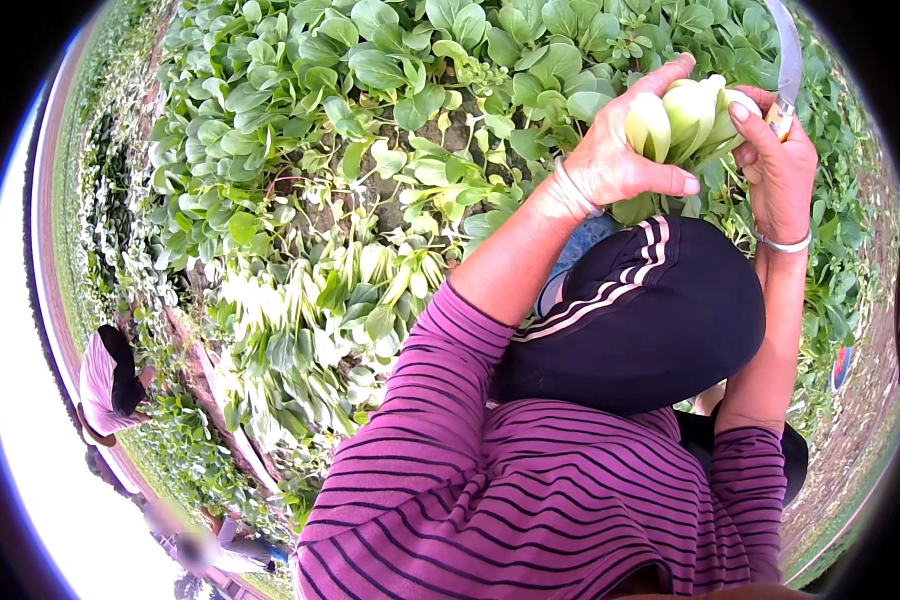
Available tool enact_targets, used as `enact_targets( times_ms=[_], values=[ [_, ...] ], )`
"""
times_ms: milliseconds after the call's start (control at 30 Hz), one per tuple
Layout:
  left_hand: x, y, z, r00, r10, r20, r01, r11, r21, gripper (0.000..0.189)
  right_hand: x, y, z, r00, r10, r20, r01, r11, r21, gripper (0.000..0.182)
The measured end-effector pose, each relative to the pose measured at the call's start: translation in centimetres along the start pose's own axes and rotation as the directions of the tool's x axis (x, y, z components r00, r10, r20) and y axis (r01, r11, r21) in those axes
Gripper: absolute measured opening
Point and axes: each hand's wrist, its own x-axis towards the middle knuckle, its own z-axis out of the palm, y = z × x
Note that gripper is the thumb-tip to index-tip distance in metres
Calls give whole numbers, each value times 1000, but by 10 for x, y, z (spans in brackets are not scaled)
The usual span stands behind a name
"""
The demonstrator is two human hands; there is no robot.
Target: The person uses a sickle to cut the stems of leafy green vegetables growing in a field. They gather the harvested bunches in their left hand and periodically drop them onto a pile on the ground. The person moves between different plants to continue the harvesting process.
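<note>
Several pale-stemmed bok choy heads (688,112) are bunched between my two hands, stem bases upward. My left hand (621,154) is wrapped round the near side, thumb and fingers pressed along the stems. In my right hand (781,169) is a curved knife (790,56), its yellowish handle in the grip and its blade pointing up and away. The thumb of that same hand rests on the nearest stems. The leaves of the bunch hang below, partly hidden by my hands and dark-clad knee (645,322).
Leafy bok choy plants (390,60) grow thickly ahead. Cut bok choy (307,315) lies in a row on the ground to my left. A person (109,382) bends among the plants at far left, with people (232,551) lower left. A round red-and-blue object (841,367) lies at right.
</note>
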Motion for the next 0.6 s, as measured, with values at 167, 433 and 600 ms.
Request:
enact_targets(
  times_ms=[167, 433, 600],
  values=[
    [-26, -2, -6, 963, -6, -269, -36, 988, -150, 84, 8, 1, 34, 975, 80, 206, -79, 997, -14, 32],
    [-156, 90, -135, 731, -77, -678, 476, 769, 426, 46, 16, 45, 16, 954, 274, 125, -267, 961, -72, 32],
    [-274, 146, -158, 521, 108, -847, 854, -56, 518, 62, 16, 89, -20, 925, 372, 84, -360, 924, -128, 26]
  ],
)
